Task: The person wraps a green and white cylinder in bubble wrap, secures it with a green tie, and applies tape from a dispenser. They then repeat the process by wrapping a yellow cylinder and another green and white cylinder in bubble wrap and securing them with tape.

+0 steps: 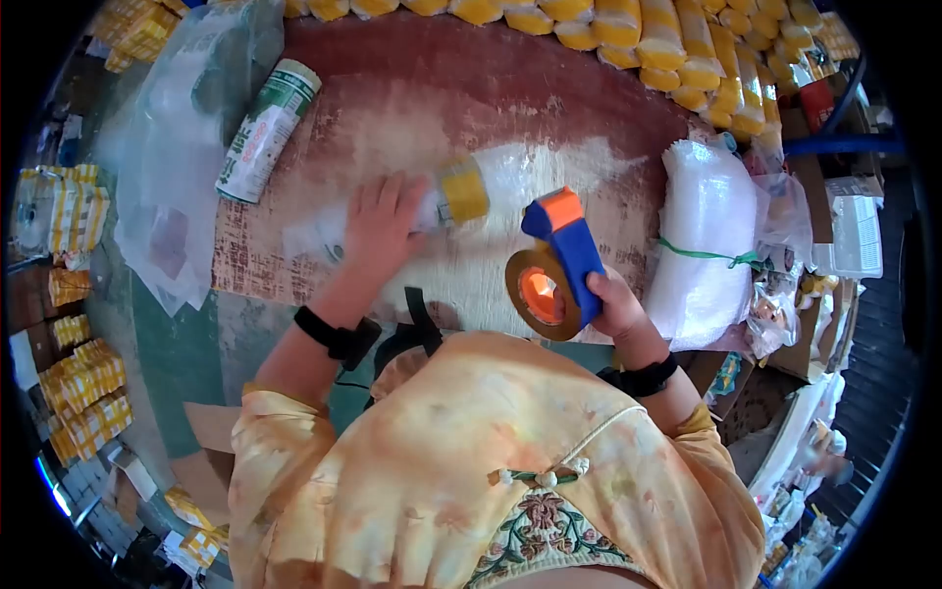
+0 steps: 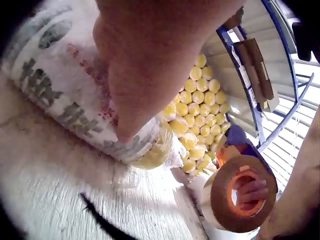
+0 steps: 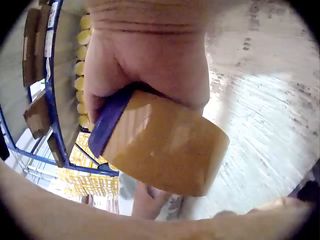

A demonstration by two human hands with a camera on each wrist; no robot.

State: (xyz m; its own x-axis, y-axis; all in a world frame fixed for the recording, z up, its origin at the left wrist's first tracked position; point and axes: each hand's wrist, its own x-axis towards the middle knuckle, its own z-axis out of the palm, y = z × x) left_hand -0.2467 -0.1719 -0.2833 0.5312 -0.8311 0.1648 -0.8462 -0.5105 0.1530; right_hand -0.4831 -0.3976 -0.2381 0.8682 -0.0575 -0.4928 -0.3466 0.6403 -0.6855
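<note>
On the worn table lies a printed tube (image 2: 55, 95) in clear plastic wrapping, dark green and red lettering showing through. My left hand (image 1: 383, 221) rests over it, fingers extended across its top and blurred in the head view. A yellow tape band (image 1: 464, 191) goes round the wrapping right of that hand, and loose clear wrap (image 1: 505, 172) sticks out beyond. My right hand (image 1: 618, 302) grips a blue and orange tape dispenser (image 1: 579, 250) above the table's front edge. Its roll of brown-yellow tape (image 3: 165, 145) faces the right wrist camera.
A green and white printed tube (image 1: 267, 133) lies at the left beside clear plastic bags (image 1: 182, 147). On the right stands a bundle of bubble wrap (image 1: 702, 240) tied with green string. Many yellow-wrapped rolls (image 1: 657, 39) are stacked along the table's far edge.
</note>
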